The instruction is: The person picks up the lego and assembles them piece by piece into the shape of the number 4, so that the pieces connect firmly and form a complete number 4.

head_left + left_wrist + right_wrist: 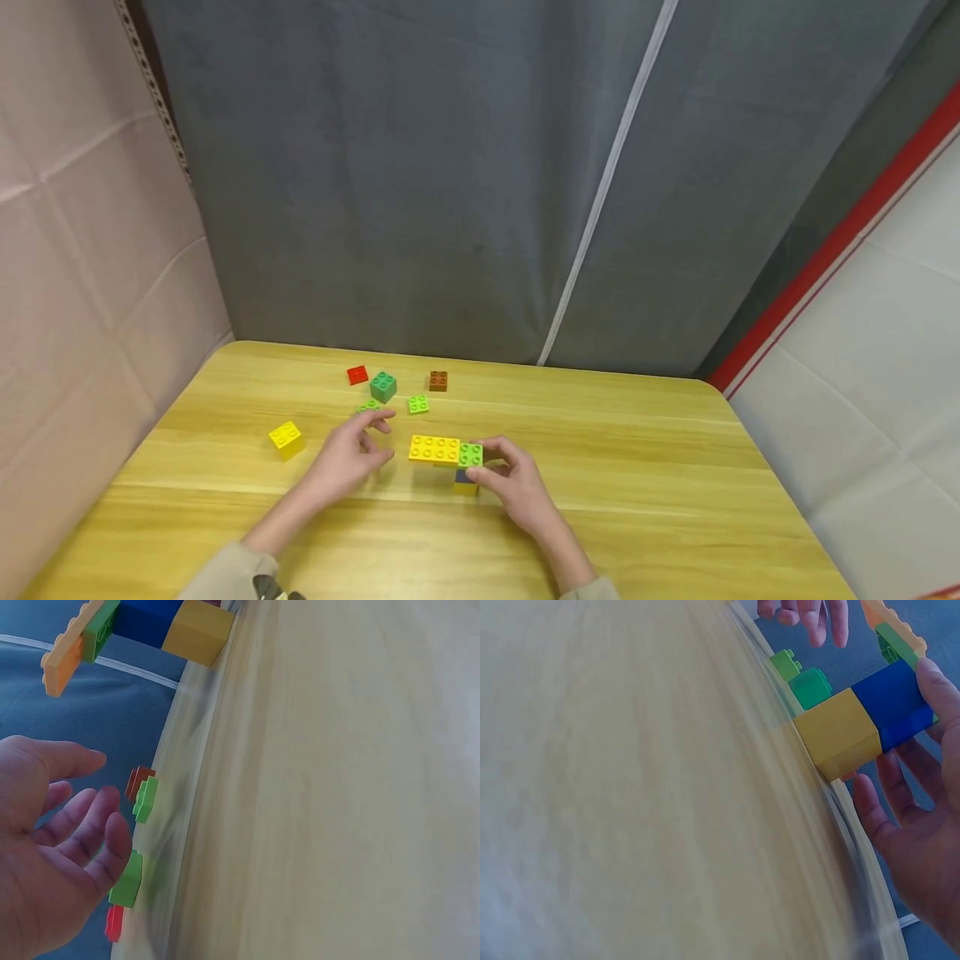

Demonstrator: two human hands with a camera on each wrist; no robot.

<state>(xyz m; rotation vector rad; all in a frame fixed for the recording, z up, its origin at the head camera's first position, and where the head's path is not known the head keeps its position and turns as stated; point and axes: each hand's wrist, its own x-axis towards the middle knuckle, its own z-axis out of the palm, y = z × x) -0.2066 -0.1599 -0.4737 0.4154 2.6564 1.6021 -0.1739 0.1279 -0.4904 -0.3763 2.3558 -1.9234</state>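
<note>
My right hand [517, 485] pinches the upper part of a small stack of toy building bricks with thumb and index finger. At the bottom of the stack is a yellow brick [840, 733], then a blue brick [892, 703]. Above them lies a light green plate [471, 455], and a long yellow plate [434, 449] juts out leftward at the top. My left hand [347, 461] hovers left of the stack, fingers loosely bent with nothing between them. Its fingertips partly cover a lime brick [367, 407] in the head view.
Behind the hands lie a red brick [357, 375], a green brick [383, 387], a brown brick [438, 381] and another lime brick [418, 405]. Left of my left hand stands a yellow brick [287, 440]. A grey curtain [420, 183] hangs along the back edge of the wooden table [637, 500].
</note>
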